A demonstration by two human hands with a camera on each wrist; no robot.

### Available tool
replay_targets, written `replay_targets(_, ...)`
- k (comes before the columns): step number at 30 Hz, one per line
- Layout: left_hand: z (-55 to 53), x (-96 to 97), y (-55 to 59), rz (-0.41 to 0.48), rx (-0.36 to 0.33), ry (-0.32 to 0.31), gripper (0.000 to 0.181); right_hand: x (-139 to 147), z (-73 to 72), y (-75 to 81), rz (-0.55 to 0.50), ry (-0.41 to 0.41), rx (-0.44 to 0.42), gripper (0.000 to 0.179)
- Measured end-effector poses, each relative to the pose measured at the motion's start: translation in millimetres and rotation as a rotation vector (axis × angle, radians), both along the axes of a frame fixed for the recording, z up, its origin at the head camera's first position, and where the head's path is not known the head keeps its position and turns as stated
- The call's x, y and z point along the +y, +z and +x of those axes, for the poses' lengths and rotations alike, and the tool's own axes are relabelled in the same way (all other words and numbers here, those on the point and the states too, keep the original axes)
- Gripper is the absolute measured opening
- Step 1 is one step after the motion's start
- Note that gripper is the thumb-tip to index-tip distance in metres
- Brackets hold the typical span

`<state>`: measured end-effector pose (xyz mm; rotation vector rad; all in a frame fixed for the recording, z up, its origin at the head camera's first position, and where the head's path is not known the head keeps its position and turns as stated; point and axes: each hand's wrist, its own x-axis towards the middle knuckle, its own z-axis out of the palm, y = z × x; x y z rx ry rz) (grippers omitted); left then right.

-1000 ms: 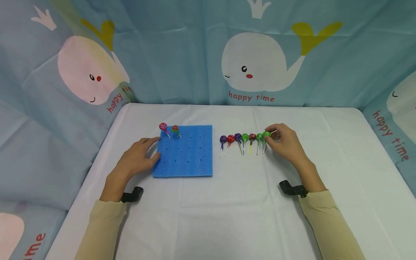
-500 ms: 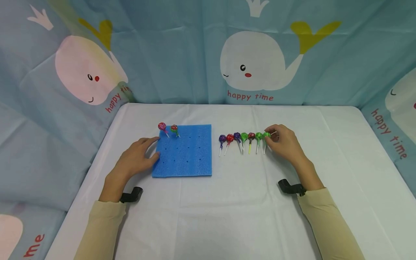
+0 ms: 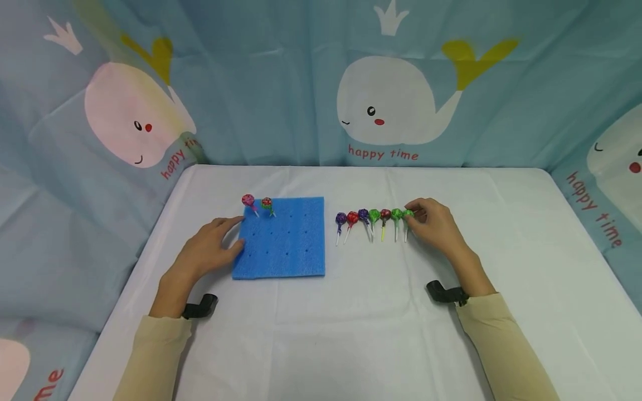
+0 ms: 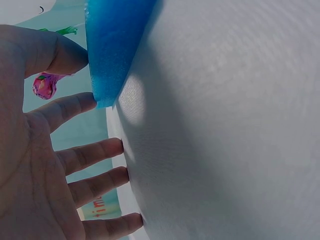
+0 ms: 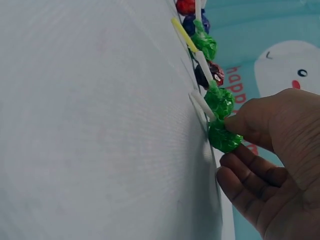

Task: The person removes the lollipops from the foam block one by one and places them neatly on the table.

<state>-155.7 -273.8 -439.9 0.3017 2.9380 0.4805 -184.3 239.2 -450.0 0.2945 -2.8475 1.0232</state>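
On the white table lies a blue foam board point(image 3: 281, 262) dotted with small holes. Two lollipops stand in it at its far left corner: a pink-red one point(image 3: 248, 200) and a red-green one point(image 3: 267, 203). My left hand point(image 3: 208, 250) rests at the board's left edge, thumb and index fingertip touching it, other fingertips on the table. To the board's right, several wrapped lollipops lie in a row. With thumb and fingers, my right hand point(image 3: 435, 225) pinches the wrapped head of the rightmost green lollipop point(image 5: 224, 137); its white stick points toward me.
The row includes a purple lollipop point(image 3: 341, 218) at its left end, a red one point(image 3: 353, 218) and another green one point(image 3: 396, 214) close beside the pinched one. A blue curtain with whale prints point(image 3: 396, 100) hangs behind the table's far edge.
The head view has shifted slightly. My right hand stays at the rightmost green lollipop, and my left hand keeps its place at the board's edge.
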Motion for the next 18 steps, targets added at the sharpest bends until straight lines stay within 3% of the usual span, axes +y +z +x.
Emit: replay_targets(18,1.9,0.8,1.8,0.001,-0.005,0.002,0.065,-4.3,4.9,9.0,0.014,-0.022,0.028,0.031)
